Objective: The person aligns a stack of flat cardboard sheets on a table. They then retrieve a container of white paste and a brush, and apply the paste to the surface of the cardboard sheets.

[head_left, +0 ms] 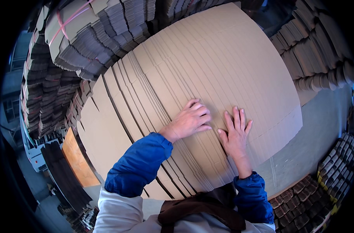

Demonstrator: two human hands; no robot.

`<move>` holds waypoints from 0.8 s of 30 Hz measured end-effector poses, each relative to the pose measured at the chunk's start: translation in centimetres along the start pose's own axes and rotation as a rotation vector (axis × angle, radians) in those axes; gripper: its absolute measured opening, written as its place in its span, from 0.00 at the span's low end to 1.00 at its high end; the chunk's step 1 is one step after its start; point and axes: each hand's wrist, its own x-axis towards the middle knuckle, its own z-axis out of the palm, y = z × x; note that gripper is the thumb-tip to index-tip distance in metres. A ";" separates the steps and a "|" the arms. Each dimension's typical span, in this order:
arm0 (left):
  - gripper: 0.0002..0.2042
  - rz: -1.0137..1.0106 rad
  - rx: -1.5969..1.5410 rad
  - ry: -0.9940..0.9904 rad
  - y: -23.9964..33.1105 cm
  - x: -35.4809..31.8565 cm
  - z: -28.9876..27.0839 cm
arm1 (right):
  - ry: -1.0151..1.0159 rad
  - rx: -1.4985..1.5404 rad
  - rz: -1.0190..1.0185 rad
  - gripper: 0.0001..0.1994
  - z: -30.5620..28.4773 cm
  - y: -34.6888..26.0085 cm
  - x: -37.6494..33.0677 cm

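A wide fan of overlapping flat cardboard sheets lies in front of me, their edges stepped in close parallel lines. My left hand rests on the middle of these sheets with bent, slightly parted fingers. Its fingertips touch the cardboard, and nothing shows in its grasp. Just to the right, my right hand lies flat on the sheets with its fingers spread. Next to its thumb runs a dark gap between two sheet edges. Blue sleeve covers show on both forearms.
Tall stacks of folded cardboard, tied with pink strapping, stand at the far left. More cardboard piles rise at the far right. Brown bundles sit at the near right beside the grey floor. An orange-brown board leans at the left.
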 end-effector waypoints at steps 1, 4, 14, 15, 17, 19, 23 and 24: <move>0.13 0.000 0.001 -0.003 0.0 0.0 0.0 | 0.000 0.001 -0.001 0.35 0.0 0.0 0.0; 0.13 -0.001 0.015 -0.004 0.1 -0.2 0.0 | -0.004 0.001 0.000 0.35 -0.1 0.1 0.0; 0.13 0.004 0.038 0.011 -0.1 -0.7 0.4 | -0.003 0.008 -0.002 0.34 -0.1 0.0 -0.1; 0.13 0.005 0.040 0.011 0.0 -0.7 0.5 | -0.007 0.010 0.002 0.34 -0.3 0.0 -0.2; 0.13 0.009 0.057 0.008 -0.3 -0.6 0.5 | -0.014 0.014 0.011 0.34 -0.5 -0.2 -0.1; 0.13 0.011 0.064 -0.005 -0.3 -0.4 0.5 | -0.024 0.011 0.013 0.34 -0.7 -0.3 0.0; 0.13 -0.011 0.025 -0.010 -0.2 -0.7 0.5 | -0.030 -0.007 0.009 0.34 -0.4 0.0 -0.1; 0.13 -0.009 0.027 -0.007 -0.3 -0.7 0.5 | -0.024 -0.007 0.008 0.34 -0.3 -0.1 -0.1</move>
